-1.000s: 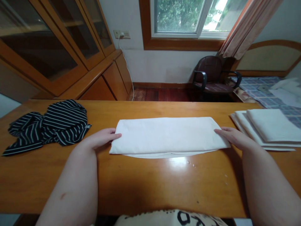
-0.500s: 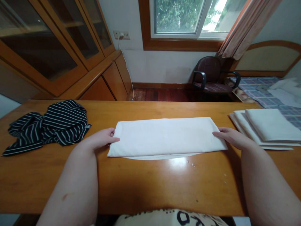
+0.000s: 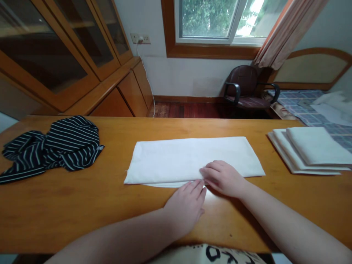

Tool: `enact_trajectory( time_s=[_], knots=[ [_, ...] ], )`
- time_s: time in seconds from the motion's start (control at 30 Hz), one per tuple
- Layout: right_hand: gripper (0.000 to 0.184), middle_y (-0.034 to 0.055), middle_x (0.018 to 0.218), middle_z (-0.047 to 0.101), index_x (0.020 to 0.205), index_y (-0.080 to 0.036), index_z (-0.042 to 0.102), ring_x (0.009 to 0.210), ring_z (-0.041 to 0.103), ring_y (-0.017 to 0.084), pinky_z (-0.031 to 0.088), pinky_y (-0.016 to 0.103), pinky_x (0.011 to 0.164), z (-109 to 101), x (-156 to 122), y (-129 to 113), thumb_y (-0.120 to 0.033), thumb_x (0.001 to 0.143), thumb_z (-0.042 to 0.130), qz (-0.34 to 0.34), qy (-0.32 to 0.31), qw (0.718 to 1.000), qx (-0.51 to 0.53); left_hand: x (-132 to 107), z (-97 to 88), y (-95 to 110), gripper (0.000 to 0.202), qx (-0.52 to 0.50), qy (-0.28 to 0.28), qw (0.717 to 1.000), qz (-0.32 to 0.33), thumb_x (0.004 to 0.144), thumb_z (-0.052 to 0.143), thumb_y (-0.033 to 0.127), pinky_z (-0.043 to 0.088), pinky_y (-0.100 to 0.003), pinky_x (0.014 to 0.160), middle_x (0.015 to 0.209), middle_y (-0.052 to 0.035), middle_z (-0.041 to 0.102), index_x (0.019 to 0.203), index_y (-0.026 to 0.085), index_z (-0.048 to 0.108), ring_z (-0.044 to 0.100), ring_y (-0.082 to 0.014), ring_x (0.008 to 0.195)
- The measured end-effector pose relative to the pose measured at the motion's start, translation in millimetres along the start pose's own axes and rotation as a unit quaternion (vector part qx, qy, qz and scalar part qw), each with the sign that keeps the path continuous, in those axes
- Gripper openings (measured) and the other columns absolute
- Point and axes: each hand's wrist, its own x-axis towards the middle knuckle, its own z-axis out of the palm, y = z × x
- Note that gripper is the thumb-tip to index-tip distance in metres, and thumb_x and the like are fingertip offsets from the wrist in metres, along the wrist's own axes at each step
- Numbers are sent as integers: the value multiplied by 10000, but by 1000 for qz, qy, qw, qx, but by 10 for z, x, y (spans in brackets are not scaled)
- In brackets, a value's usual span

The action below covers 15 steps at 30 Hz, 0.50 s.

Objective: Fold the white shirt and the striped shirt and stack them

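White cloth (image 3: 167,159) is laid folded on the table (image 3: 110,227), long side across. Its near edge is touched around the middle by both hands. Left hand (image 3: 187,206): fingers held together. Right hand (image 3: 224,179): fingers curled. Whether fabric is pinched by either can't be told. Striped cloth (image 3: 73,141) is bunched at left; folded stack (image 3: 316,146) is placed at right.

Forearms (image 3: 123,235) bare; cream garment (image 3: 184,255) below, bold black letter-like markings (image 3: 208,253).
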Motion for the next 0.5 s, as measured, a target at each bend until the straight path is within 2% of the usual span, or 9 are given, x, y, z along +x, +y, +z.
enact_trajectory(
  time_s=[0.1, 0.2, 0.37, 0.5],
  knots=[
    [270, 104, 983, 655, 1125, -183, 596, 854, 572, 206, 457, 357, 750, 88, 2, 9, -278, 878, 540, -23, -8, 999, -33, -2, 145, 44, 594, 25, -9, 1000, -2, 898, 464, 439, 311, -387, 1079, 1405, -162, 466, 1370, 81, 426, 410, -272, 1303],
    [235, 97, 985, 665, 1089, -183, 613, 859, 568, 205, 456, 356, 746, 118, -16, 48, -273, 886, 535, -28, -3, 999, -46, -9, 151, 16, 628, 20, -30, 999, 16, 887, 465, 486, 315, -374, 1074, 1391, -156, 485, 1371, 87, 430, 427, -268, 1291],
    [174, 84, 906, 679, 999, -189, 650, 807, 579, 189, 459, 332, 697, 151, -28, 67, -261, 889, 536, -40, 28, 998, -48, 1, 156, 17, 717, 43, -37, 998, -2, 868, 475, 527, 242, -439, 1118, 1462, -187, 371, 1409, 68, 377, 272, -284, 1388],
    [179, 79, 892, 685, 1018, -197, 649, 826, 600, 198, 471, 342, 703, 144, -38, 76, -231, 867, 561, -49, 75, 996, -30, 9, 200, 9, 706, 42, -44, 998, 0, 878, 451, 525, 225, -457, 1124, 1462, -186, 369, 1422, 83, 364, 261, -281, 1394]
  ],
)
